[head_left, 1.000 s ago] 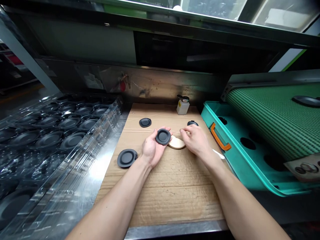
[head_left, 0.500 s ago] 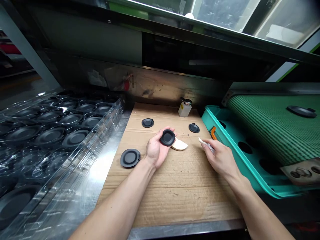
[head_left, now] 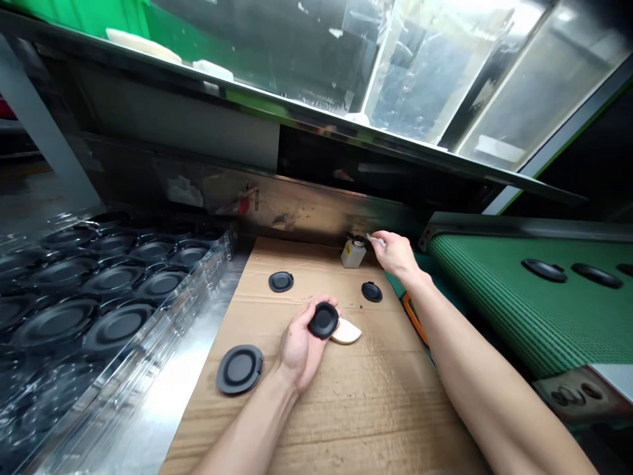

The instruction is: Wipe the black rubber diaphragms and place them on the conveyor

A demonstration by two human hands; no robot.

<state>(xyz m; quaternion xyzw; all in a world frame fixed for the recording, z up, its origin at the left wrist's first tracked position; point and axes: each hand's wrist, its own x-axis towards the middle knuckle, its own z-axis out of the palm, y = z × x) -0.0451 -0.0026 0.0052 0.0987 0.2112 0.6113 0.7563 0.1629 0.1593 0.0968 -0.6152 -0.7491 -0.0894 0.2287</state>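
My left hand (head_left: 302, 343), palm up, holds a small black plastic cover (head_left: 324, 320) between thumb and fingers. My right hand (head_left: 395, 254) pinches a thin white piece of cloth (head_left: 376, 240) just right of the top of a white dispenser bottle (head_left: 353, 253); whether the two touch, I cannot tell. A flat cream pad (head_left: 346, 331) lies partly behind my left hand. Around it on the cardboard (head_left: 376, 396) lie a large black cover (head_left: 239, 370) at the left and smaller ones, one behind (head_left: 281, 282) and one to the right (head_left: 372, 291).
At the left, clear plastic trays (head_left: 208, 280) hold several black covers. A green conveyor belt (head_left: 484, 284) at the right carries black covers. Under it sits a teal bin, mostly hidden by my right arm, with an orange handle (head_left: 414, 316). A metal ledge (head_left: 316, 109) runs overhead.
My right hand has moved forward and left with the white cloth, from above the cardboard to the bottle. The view has tilted up. More black covers show on the belt.
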